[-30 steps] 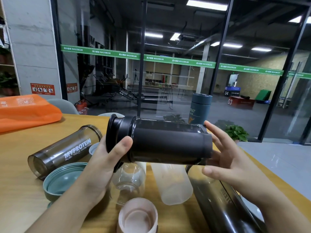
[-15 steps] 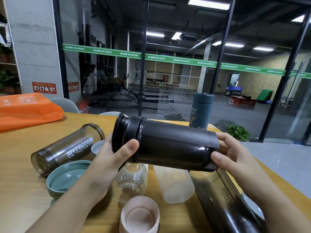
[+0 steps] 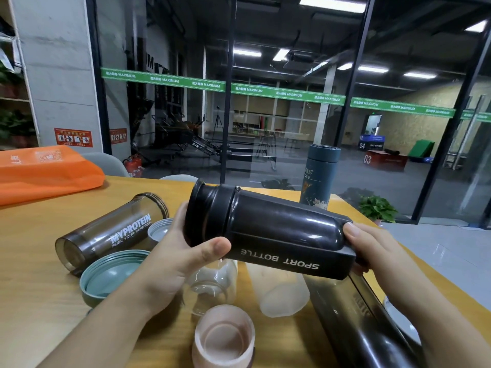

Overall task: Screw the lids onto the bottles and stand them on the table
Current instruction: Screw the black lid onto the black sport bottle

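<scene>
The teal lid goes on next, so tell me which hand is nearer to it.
Left. The left hand grips the black sport bottle just right of the teal lid; the right hand holds its base, far across.

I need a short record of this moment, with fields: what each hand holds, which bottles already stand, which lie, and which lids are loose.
held: black sport bottle, horizontal above the table, black lid on its left end
left hand: grips the lid end
right hand: grips the base end
standing: dark teal flask, lid on, far side of the wooden table
lying, no lid: brown MYPROTEIN shaker; clear bottle; frosted bottle; long dark bottle
loose lids: green lid; pink lid; small grey lid
</scene>
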Demonstrator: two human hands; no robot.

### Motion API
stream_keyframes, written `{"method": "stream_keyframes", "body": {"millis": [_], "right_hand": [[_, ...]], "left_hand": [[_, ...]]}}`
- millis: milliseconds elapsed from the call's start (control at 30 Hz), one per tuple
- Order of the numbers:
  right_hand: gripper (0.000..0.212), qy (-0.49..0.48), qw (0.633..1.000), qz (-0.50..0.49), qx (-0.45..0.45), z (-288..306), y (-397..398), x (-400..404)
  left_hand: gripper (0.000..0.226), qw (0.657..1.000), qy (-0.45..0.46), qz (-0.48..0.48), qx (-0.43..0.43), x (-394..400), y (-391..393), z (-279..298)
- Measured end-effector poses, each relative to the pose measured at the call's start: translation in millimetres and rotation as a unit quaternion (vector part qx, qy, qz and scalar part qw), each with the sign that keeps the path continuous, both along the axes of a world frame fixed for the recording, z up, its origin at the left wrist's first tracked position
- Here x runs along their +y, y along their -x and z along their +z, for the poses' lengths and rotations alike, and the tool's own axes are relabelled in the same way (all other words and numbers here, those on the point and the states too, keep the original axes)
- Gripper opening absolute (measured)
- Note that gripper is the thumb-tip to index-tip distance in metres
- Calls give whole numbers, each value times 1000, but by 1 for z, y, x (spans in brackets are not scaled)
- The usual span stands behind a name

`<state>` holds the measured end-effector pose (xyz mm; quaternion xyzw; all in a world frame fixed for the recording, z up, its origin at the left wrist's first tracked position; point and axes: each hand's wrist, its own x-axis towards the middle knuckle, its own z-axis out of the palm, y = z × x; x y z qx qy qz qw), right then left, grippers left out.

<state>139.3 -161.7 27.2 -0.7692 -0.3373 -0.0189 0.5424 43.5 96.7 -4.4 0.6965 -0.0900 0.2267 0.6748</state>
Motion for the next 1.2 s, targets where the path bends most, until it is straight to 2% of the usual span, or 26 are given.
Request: {"method": "stream_keyframes", "body": {"millis": [200,367,433,500,633,933,1200], "right_hand": [[47,1,1000,-10,15,-1,0,1],[62,-2,999,-18,-43,-5,-7,6],[74,-5,998,8,-55,-6,-8,4],[88,-46,997,54,-29,-6,-7,1],[95,-89,990,104,-35,-6,-5,1],[81,-54,994,49,-81,-6,-5,-2],[71,-41,995,18,-85,-8,-3,-3]], "left_hand": [[93,1000,-2,9,5,1,-2,-2],[102,998,55,-4,2,2,-4,-3],[105,998,69,-8,-1,2,-4,-2],[106,997,77,-8,-2,2,-4,-2],[106,996,84,-7,-5,1,-4,-2],[100,997,70,0,-14,-2,-1,3],[102,998,66,1,-9,-2,-2,1]]}}
